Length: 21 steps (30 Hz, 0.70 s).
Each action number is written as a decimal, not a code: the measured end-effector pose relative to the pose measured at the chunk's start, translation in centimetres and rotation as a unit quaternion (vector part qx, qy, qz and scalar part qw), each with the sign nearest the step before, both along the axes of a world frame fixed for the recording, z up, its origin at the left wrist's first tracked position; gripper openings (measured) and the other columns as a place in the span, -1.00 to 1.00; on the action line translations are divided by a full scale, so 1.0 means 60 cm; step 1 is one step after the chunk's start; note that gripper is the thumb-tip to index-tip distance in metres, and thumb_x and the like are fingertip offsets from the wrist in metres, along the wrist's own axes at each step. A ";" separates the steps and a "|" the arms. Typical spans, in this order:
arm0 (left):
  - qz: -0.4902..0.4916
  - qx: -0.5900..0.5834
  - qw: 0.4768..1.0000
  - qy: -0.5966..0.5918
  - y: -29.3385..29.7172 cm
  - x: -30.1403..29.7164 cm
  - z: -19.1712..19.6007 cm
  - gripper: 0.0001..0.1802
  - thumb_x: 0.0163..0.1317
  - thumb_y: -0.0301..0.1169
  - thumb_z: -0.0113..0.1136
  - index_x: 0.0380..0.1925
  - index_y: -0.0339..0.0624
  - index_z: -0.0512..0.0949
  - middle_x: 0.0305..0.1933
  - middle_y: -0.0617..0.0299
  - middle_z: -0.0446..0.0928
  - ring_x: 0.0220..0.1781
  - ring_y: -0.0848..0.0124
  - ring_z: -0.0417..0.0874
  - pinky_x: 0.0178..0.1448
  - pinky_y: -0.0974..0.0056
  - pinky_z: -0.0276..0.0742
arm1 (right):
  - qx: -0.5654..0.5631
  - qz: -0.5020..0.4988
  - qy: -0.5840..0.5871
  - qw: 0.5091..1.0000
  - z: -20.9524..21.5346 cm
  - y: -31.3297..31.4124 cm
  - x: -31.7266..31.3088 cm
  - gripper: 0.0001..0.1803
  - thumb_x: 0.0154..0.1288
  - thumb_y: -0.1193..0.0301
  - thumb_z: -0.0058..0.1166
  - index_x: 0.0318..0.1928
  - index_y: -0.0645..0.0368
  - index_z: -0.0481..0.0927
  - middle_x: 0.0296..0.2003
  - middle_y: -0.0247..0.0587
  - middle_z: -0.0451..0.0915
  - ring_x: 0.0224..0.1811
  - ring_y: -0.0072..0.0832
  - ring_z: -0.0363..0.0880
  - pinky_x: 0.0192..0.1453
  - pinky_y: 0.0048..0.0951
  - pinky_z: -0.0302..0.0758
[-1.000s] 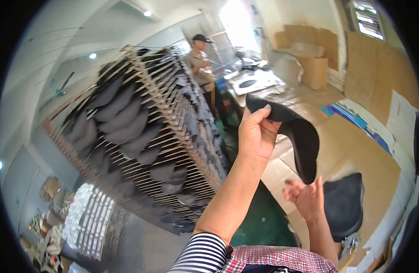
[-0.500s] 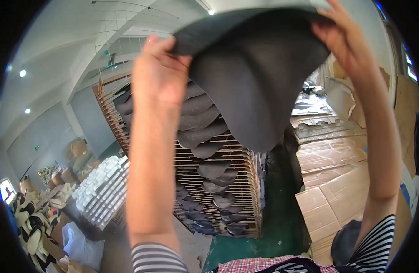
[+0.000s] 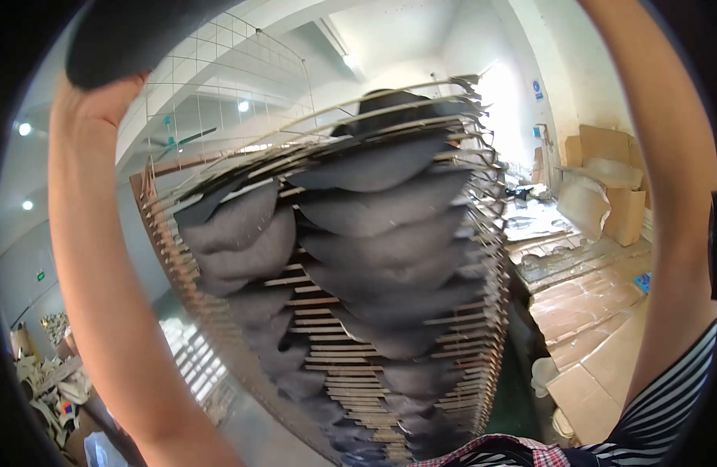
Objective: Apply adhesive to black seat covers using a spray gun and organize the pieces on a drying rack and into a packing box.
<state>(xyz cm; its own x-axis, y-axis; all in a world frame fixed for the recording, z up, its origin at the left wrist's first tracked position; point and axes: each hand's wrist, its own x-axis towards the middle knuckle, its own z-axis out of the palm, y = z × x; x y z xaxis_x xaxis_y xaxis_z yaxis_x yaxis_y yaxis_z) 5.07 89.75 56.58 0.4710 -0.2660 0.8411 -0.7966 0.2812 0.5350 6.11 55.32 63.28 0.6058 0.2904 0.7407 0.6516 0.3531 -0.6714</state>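
The rack [image 3: 351, 366] is stacked with dark, curved pads [image 3: 390, 214], overlapping on its slats in columns with their rounded edges sagging, while off to the right stands a brown box [image 3: 626, 214] whose contents I can't make out. At the upper left, above and in front of the rack, the left hand [image 3: 101, 103] grips the lower edge of a sheet [image 3: 137, 35], smooth, matt black and round-cornered, its fingertips hidden behind it. The right hand is out of view, so I cannot tell how its fingers stand.
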 end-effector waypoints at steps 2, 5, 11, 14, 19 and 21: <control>0.089 -0.067 0.993 0.034 0.047 0.091 0.008 -0.82 0.21 -0.50 -0.02 -0.21 -0.35 0.37 -0.15 -0.05 0.47 -0.16 0.15 0.56 -0.04 0.08 0.51 | -0.057 -0.015 0.090 0.994 0.059 0.061 0.081 -0.83 0.03 0.57 -0.08 -0.33 0.39 0.33 -0.44 0.04 0.53 -0.39 -0.17 0.62 -0.28 -0.04 0.60; 0.205 -0.163 0.961 0.086 0.084 0.241 0.030 -0.78 0.20 -0.51 -0.01 -0.13 -0.27 0.37 -0.09 0.01 0.45 -0.23 0.21 0.56 -0.15 0.13 0.49 | 0.035 -0.180 -0.081 0.980 0.082 0.195 0.302 -0.83 -0.04 0.66 -0.19 -0.42 0.35 0.49 -0.27 0.23 0.50 -0.22 -0.09 0.53 -0.32 -0.13 0.51; 0.361 -0.113 0.923 -0.068 0.273 0.471 0.061 -0.48 0.18 -0.34 0.08 0.16 -0.06 0.23 -0.06 0.11 0.41 -0.26 0.26 0.48 -0.35 0.13 0.37 | -0.092 -0.403 -0.289 0.863 0.019 0.371 0.511 -0.33 0.24 0.06 -0.02 0.26 0.11 0.17 -0.05 0.04 0.45 -0.01 -0.27 0.44 0.08 -0.16 0.39; 0.591 0.053 0.770 0.236 0.306 0.500 0.037 -0.22 0.02 -0.11 0.20 0.25 0.04 0.13 0.09 0.08 0.33 -0.22 0.26 0.41 -0.33 0.12 0.34 | -0.336 -0.439 -0.086 0.829 -0.019 0.367 0.532 -0.15 0.13 -0.24 -0.12 0.28 0.05 0.14 -0.02 0.13 0.44 0.03 -0.14 0.43 0.11 -0.08 0.33; 0.537 -0.143 0.831 0.014 0.359 0.423 0.003 -0.20 -0.05 -0.20 0.26 0.24 -0.01 0.19 0.03 0.21 0.40 -0.17 0.37 0.40 -0.06 0.19 0.28 | -0.291 -0.441 -0.254 0.810 -0.031 0.319 0.454 -0.34 0.17 -0.10 -0.05 0.15 0.08 0.37 -0.20 -0.11 0.56 -0.21 -0.31 0.55 -0.09 -0.27 0.49; 0.459 -0.195 0.865 -0.048 0.337 0.358 -0.026 -0.27 -0.05 -0.24 0.28 0.18 -0.10 0.28 -0.05 0.22 0.46 -0.13 0.41 0.40 0.06 0.27 0.20 | -0.275 -0.390 -0.198 0.856 -0.045 0.289 0.360 -0.45 0.14 0.32 -0.05 0.17 0.20 0.34 -0.12 0.03 0.55 -0.08 -0.22 0.51 0.04 -0.31 0.39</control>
